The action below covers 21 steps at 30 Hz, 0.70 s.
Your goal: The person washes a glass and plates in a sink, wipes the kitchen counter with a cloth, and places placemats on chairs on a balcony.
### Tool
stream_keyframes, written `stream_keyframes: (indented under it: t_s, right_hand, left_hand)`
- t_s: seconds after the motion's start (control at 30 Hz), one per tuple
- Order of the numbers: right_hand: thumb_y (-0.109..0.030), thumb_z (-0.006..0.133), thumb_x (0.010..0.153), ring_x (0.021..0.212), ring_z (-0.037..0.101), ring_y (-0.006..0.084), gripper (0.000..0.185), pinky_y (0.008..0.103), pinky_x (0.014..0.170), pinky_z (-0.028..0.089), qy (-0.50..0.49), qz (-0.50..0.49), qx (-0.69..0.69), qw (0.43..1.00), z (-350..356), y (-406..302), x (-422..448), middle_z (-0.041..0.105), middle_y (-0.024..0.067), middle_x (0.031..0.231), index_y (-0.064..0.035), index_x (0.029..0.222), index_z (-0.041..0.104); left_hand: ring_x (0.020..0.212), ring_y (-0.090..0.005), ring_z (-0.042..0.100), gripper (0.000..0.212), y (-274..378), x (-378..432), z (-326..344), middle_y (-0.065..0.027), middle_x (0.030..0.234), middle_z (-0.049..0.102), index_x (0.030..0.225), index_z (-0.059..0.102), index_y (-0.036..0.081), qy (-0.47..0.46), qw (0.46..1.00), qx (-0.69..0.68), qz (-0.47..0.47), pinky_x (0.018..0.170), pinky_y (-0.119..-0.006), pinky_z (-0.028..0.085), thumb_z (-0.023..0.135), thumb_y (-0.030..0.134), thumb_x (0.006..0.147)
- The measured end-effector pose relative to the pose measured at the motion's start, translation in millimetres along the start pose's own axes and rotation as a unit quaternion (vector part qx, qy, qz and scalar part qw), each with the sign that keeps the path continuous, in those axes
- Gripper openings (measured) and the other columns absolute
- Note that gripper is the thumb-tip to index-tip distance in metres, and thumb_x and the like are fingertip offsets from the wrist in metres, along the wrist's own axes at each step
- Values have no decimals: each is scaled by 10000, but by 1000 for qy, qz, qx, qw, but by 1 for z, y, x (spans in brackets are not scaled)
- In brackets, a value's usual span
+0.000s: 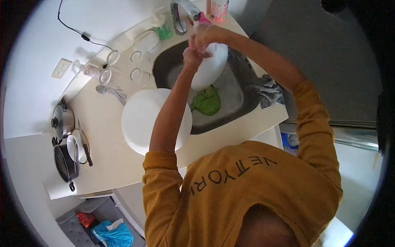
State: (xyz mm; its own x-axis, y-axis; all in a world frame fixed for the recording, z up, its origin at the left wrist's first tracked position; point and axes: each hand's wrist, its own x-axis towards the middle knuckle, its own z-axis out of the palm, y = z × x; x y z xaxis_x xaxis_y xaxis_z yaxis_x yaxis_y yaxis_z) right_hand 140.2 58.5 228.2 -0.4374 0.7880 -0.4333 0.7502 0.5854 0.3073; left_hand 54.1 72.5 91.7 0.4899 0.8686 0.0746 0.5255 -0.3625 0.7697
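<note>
My left hand (193,57) and my right hand (206,36) meet above the sink (174,80), just under the chrome faucet (189,8). Water runs from the spout onto my right hand. Directly below them a white bowl or similar rounded vessel (213,66) stands tilted in the sink; my fingers overlap its upper edge, and whether they grip it is unclear. A wet green cloth (207,102) lies on the sink floor near the vessel. Beneath my left forearm, a large round white basin or lid (140,115) rests on the counter.
Drinking glasses (140,75), a green soap dispenser (162,27) and spoons (111,92) stand or lie left of the sink. A knife (85,143), a lidded pot (63,120) and a black pan (63,163) are farther left. A grey cloth (269,91) hangs over the right edge.
</note>
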Motion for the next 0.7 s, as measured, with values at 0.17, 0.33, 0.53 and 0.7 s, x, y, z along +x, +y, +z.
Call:
stream_keyframes:
  t_s: [0.17, 0.33, 0.53, 0.7]
  right_hand:
    - [-169, 574, 611, 617, 592, 236, 163, 361, 525, 461, 311, 95, 359, 875, 72, 43, 21, 608, 120, 680, -103, 745, 641]
    - [-166, 475, 775, 889, 521, 223, 296, 339, 721, 432, 171, 33, 233, 957, 95, 28, 59, 494, 63, 1041, -137, 1064, 532]
    - [-346, 503, 820, 1027, 479, 250, 443, 332, 882, 358, 87, -91, 343, 931, 80, 43, -17, 447, 115, 1190, -67, 1161, 461]
    - [-340, 657, 708, 984, 494, 168, 579, 300, 892, 346, 86, 92, 641, 757, 63, 44, -114, 530, 83, 1073, -4, 1136, 460]
  left_hand:
    - [644, -162, 579, 357, 16, -11, -8, -78, 821, 613, 924, 616, 22, -60, 971, -205, -107, 604, -292, 457, 729, 199, 636]
    - [591, -145, 573, 297, 12, -31, -24, -87, 710, 614, 833, 630, -20, -37, 921, -370, -120, 583, -291, 460, 721, 194, 648]
    - [612, -153, 575, 330, 23, -54, -40, -91, 758, 611, 879, 611, -13, -83, 913, -385, -106, 594, -288, 463, 684, 251, 697]
    - [645, -155, 577, 352, 41, -73, -97, -69, 771, 607, 904, 596, -16, -71, 861, -495, -92, 619, -282, 471, 673, 264, 705]
